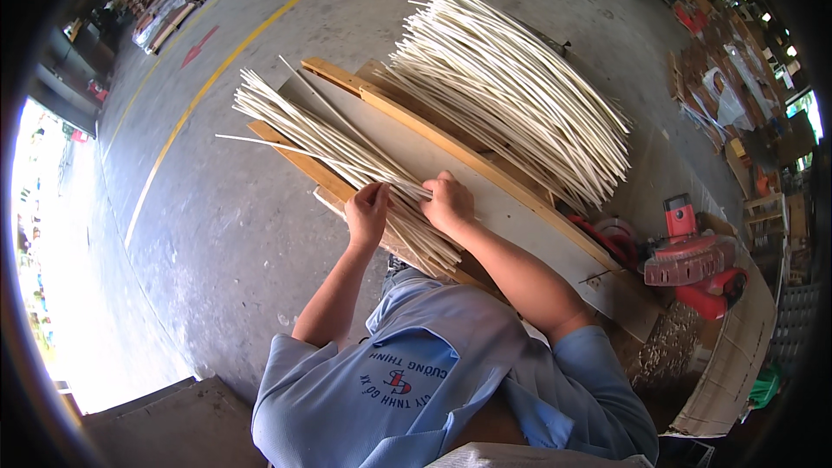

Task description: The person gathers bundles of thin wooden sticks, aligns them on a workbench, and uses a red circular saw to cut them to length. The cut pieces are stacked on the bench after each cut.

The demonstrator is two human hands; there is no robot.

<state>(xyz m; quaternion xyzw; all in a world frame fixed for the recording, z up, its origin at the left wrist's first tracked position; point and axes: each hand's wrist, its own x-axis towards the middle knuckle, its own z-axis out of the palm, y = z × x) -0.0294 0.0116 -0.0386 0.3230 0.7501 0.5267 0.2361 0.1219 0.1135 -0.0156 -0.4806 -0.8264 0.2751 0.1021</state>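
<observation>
Pinching the ends of some thin pale sticks [303, 132] in the right hand [449, 201] at the centre of the frame, and curling the left hand [367, 215] over the same bunch just beside it, with the fingertips too covered up to tell whether gripping any. Working at a grey desk [503, 211], with that bunch lying slantwise from the upper left down to the centre, below a wooden strip [433, 137]. Facing a bigger pile [520, 87] at the upper middle, with a red power tool [693, 264] sitting at the right.
</observation>
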